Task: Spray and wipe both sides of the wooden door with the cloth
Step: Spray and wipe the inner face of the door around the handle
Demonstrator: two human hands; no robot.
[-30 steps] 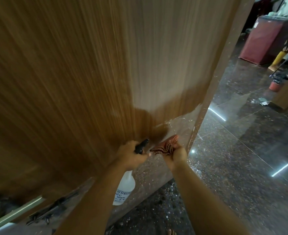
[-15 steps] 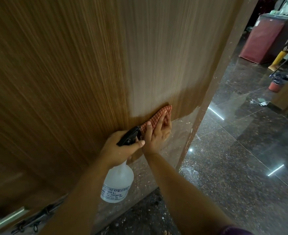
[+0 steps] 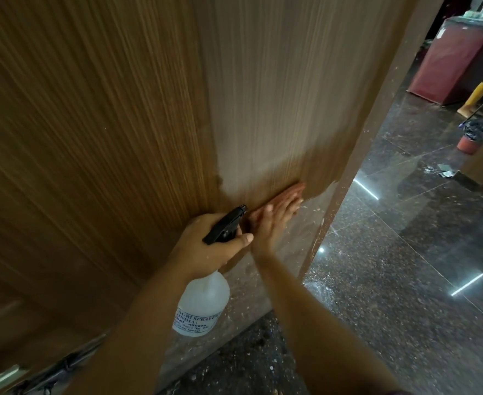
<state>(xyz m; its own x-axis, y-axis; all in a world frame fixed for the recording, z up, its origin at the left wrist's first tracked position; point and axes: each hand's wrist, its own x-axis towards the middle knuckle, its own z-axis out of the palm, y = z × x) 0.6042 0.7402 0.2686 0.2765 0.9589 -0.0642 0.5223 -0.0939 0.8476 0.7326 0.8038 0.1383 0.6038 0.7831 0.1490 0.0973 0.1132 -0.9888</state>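
Against one door (image 3: 120,124): two hands, one cloth (image 3: 287,195), one spray bottle (image 3: 203,303).

1. The dark polished stone floor (image 3: 391,280), speckled with pale flecks, fills the view from 3 to 6 o'clock.
2. At 2 o'clock a maroon cabinet (image 3: 448,69) stands on it.
3. Near 3 o'clock sits a small red pot (image 3: 466,143), with scattered scraps (image 3: 441,171) just below.

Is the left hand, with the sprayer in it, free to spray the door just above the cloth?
Probably yes. The left hand grips the spray bottle, nozzle near the door; the right hand pressing the cloth sits beside it, not in front.
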